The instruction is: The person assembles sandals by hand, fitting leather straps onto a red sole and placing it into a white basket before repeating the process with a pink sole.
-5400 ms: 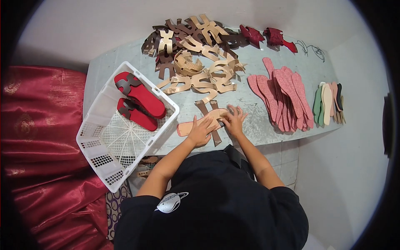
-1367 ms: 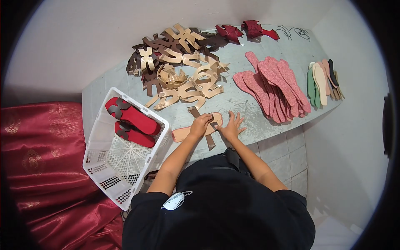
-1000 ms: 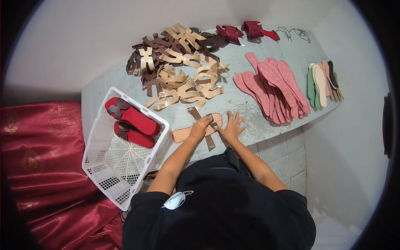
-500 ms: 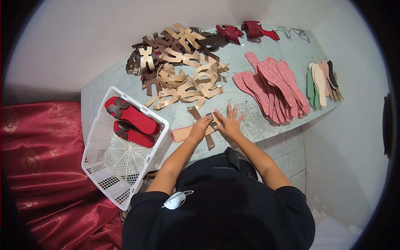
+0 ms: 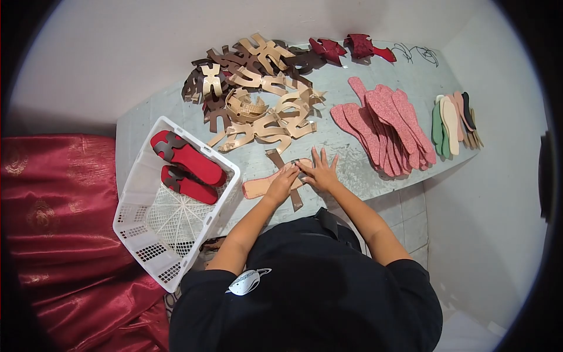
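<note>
A tan sole point(image 5: 258, 186) with a pinkish-red edge lies near the table's front edge. A dark brown strap point(image 5: 295, 199) crosses it, one end sticking out on each side. My left hand point(image 5: 283, 183) rests on the sole where the strap crosses, its fingers together and pressing down; what lies under the fingertips is hidden. Just to the right, my right hand point(image 5: 319, 173) is spread, with its thumb side touching the sole's right end and the other fingers pointing away from me.
A white basket point(image 5: 132, 246) at the left holds red slippers point(image 5: 196, 164). Behind are tan straps point(image 5: 264, 126) and brown straps point(image 5: 217, 117). Pink soles point(image 5: 381, 126), thin coloured insoles point(image 5: 450, 123) and red uppers point(image 5: 359, 46) lie right and back on the table point(image 5: 346, 186).
My right hand has shifted slightly left along the sole, its fingers a little more upright. My left hand stays on the sole. The whole view has moved slightly.
</note>
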`<state>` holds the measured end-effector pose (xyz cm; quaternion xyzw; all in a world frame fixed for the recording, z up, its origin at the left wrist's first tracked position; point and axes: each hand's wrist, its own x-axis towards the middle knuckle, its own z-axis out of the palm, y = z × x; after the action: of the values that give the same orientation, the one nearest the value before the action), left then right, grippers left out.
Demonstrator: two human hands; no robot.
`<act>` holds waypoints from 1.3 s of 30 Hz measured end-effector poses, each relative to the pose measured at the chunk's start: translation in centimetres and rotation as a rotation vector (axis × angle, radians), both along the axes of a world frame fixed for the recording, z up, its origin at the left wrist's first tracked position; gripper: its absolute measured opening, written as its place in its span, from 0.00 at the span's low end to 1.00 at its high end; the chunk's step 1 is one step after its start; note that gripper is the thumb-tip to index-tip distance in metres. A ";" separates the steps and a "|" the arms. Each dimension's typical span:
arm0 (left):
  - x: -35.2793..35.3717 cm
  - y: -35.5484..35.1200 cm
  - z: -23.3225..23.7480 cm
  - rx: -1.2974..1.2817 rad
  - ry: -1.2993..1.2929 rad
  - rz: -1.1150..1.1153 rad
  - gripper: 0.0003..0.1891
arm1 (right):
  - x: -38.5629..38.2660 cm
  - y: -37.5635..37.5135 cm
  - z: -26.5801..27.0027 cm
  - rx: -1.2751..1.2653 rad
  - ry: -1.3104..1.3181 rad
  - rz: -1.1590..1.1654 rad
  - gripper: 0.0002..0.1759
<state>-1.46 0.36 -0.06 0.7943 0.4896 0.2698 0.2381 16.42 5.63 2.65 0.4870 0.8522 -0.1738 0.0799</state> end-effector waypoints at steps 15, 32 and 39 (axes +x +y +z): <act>0.5 -1.3 0.8 0.108 0.363 0.125 0.25 | -0.9 1.9 0.9 -0.103 -0.129 0.053 0.42; -2.4 -5.4 1.8 -0.031 0.222 -0.004 0.51 | -0.7 1.6 0.5 -0.099 -0.126 0.037 0.39; -0.9 -5.4 0.5 0.055 0.302 0.119 0.42 | -0.8 1.7 0.9 -0.115 -0.136 0.033 0.39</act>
<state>-2.35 -5.02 0.48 0.8018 0.5581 0.1745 0.1235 15.65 7.35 3.52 0.4783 0.8412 -0.1878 0.1682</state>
